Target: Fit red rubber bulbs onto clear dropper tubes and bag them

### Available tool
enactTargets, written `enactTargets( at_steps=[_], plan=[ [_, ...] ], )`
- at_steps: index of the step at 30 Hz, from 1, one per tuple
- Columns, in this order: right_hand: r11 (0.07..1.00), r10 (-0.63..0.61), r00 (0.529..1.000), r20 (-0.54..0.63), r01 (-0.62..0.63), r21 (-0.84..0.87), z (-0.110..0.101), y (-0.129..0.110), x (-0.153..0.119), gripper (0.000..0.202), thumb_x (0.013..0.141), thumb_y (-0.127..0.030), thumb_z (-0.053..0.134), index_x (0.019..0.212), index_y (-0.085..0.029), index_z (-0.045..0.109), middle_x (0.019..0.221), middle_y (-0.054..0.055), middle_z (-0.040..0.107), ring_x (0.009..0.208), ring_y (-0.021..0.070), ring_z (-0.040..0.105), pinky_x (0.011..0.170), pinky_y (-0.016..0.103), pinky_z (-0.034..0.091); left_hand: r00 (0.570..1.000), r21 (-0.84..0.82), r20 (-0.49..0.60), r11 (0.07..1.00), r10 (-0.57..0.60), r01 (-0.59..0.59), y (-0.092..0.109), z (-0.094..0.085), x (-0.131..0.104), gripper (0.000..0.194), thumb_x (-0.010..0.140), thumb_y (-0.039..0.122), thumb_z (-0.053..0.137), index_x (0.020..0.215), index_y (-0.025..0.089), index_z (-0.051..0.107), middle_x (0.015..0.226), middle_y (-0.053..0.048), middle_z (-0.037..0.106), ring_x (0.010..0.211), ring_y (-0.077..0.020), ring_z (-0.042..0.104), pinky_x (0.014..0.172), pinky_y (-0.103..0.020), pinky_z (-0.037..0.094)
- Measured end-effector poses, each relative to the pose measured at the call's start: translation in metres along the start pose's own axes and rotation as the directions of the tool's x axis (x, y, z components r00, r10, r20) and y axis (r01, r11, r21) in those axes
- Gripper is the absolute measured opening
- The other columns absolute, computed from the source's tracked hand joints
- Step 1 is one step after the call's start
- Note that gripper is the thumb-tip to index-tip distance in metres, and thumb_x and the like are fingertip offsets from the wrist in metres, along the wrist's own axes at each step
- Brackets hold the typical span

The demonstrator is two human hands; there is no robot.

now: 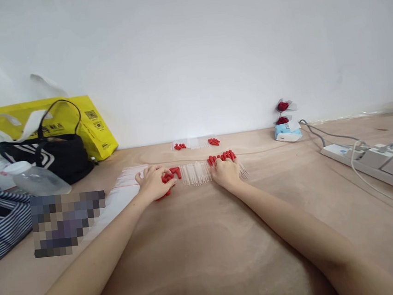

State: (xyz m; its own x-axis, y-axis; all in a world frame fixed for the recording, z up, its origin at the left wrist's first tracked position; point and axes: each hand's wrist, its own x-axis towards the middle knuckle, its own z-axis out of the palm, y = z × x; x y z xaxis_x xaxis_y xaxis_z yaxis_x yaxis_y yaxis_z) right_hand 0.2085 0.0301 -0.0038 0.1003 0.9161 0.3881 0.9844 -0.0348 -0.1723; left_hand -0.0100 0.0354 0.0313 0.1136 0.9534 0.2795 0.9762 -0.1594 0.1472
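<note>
My left hand [154, 183] rests over a pile of small red pieces [175, 171], its fingers apart and touching some of them. My right hand [226, 172] lies at the right end of a row of thin clear sticks [196, 173], its fingers curled down at another group of red pieces [230, 155]; what its fingertips hold is hidden. More sticks fan out on the right side of that hand. Under and beside my left hand is a white sheet [118, 199].
Near the wall lie more clear sticks [196, 143] with red pieces at both ends. A yellow bag [93, 125], black bag [61, 156] and plastic bottle [39, 179] stand left. Red flowers [282, 119], a blue packet [287, 132] and a power strip [375, 160] are right.
</note>
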Motion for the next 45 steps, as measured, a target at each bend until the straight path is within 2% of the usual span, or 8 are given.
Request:
enactTargets(
  at_steps=[7, 12, 16, 26, 32, 37, 40, 45],
  plan=[
    [1.0, 0.012, 0.998, 0.056, -0.012, 0.0, 0.0, -0.001, 0.001, 0.033, 0.082, -0.032, 0.035, 0.086, -0.012, 0.061, 0.077, 0.015, 0.065, 0.075, 0.0234, 0.058, 0.078, 0.04, 0.021, 0.996, 0.032, 0.059, 0.998, 0.059, -0.061, 0.002, -0.001, -0.001, 0.025, 0.063, 0.048, 0.06, 0.072, 0.025, 0.062, 0.107, -0.007, 0.053, 0.108, -0.0299, 0.038, 0.089, -0.057, 0.016],
    [0.998, -0.036, 0.999, 0.031, 0.035, 0.045, 0.0, -0.005, 0.003, 0.025, 0.077, -0.031, 0.042, 0.084, -0.018, 0.061, 0.081, 0.01, 0.065, 0.082, 0.023, 0.056, 0.079, 0.04, 0.022, 0.996, 0.098, 0.01, 0.991, 0.087, -0.087, 0.003, 0.002, -0.005, 0.023, 0.065, 0.044, 0.058, 0.074, 0.023, 0.06, 0.104, -0.008, 0.054, 0.106, -0.03, 0.039, 0.089, -0.058, 0.015],
    [1.0, -0.015, 0.996, 0.092, 0.013, 0.019, 0.0, -0.013, 0.007, 0.023, 0.073, -0.03, 0.045, 0.076, -0.016, 0.063, 0.08, 0.011, 0.065, 0.082, 0.0234, 0.055, 0.079, 0.042, 0.023, 0.997, 0.121, -0.002, 0.99, 0.075, -0.074, 0.001, 0.006, -0.004, 0.027, 0.066, 0.047, 0.055, 0.076, 0.023, 0.062, 0.105, -0.01, 0.055, 0.106, -0.0311, 0.04, 0.088, -0.059, 0.015],
    [0.995, 0.093, 0.95, 0.298, -0.1, 0.007, -0.005, -0.026, 0.019, 0.024, 0.073, -0.029, 0.047, 0.084, -0.015, 0.063, 0.089, 0.013, 0.064, 0.084, 0.0242, 0.056, 0.081, 0.042, 0.023, 1.0, 0.117, -0.006, 0.993, 0.025, -0.024, -0.003, 0.011, -0.001, 0.025, 0.067, 0.047, 0.055, 0.073, 0.023, 0.062, 0.108, -0.008, 0.056, 0.104, -0.0301, 0.042, 0.088, -0.057, 0.017],
    [0.995, 0.081, 0.972, 0.223, -0.093, 0.043, -0.007, -0.022, 0.015, 0.025, 0.075, -0.031, 0.044, 0.081, -0.015, 0.063, 0.085, 0.011, 0.064, 0.083, 0.0238, 0.055, 0.081, 0.042, 0.023, 1.0, 0.069, 0.022, 0.998, 0.008, -0.009, -0.003, 0.011, 0.0, 0.02, 0.07, 0.042, 0.055, 0.074, 0.022, 0.057, 0.1, -0.007, 0.059, 0.103, -0.0285, 0.043, 0.088, -0.057, 0.02],
    [0.974, -0.127, 0.99, 0.053, 0.115, 0.194, -0.014, 0.006, -0.005, 0.025, 0.079, -0.036, 0.044, 0.076, -0.019, 0.063, 0.082, 0.005, 0.064, 0.085, 0.0196, 0.051, 0.076, 0.033, 0.024, 0.999, 0.019, -0.007, 0.999, 0.045, -0.045, -0.007, 0.011, 0.001, 0.017, 0.073, 0.039, 0.055, 0.07, 0.022, 0.059, 0.104, -0.006, 0.058, 0.104, -0.0281, 0.043, 0.09, -0.058, 0.015],
    [0.911, -0.336, 0.941, -0.038, 0.335, 0.24, -0.017, 0.033, -0.024, 0.024, 0.079, -0.037, 0.049, 0.072, -0.019, 0.063, 0.074, 0.004, 0.062, 0.079, 0.0167, 0.049, 0.072, 0.029, 0.024, 0.995, 0.021, -0.083, 0.998, 0.054, -0.053, -0.003, 0.005, 0.001, 0.017, 0.074, 0.038, 0.054, 0.07, 0.022, 0.059, 0.1, -0.006, 0.059, 0.103, -0.0276, 0.044, 0.091, -0.057, 0.014],
    [0.849, -0.457, 0.886, -0.078, 0.461, 0.258, -0.018, 0.07, -0.045, 0.022, 0.078, -0.041, 0.054, 0.074, -0.024, 0.067, 0.068, 0.002, 0.06, 0.075, 0.0153, 0.047, 0.07, 0.03, 0.021, 0.979, -0.057, -0.132, 0.985, 0.156, -0.165, 0.026, -0.003, -0.016, 0.018, 0.074, 0.038, 0.056, 0.069, 0.022, 0.061, 0.1, -0.004, 0.059, 0.103, -0.0252, 0.046, 0.094, -0.052, 0.014]
  ],
)
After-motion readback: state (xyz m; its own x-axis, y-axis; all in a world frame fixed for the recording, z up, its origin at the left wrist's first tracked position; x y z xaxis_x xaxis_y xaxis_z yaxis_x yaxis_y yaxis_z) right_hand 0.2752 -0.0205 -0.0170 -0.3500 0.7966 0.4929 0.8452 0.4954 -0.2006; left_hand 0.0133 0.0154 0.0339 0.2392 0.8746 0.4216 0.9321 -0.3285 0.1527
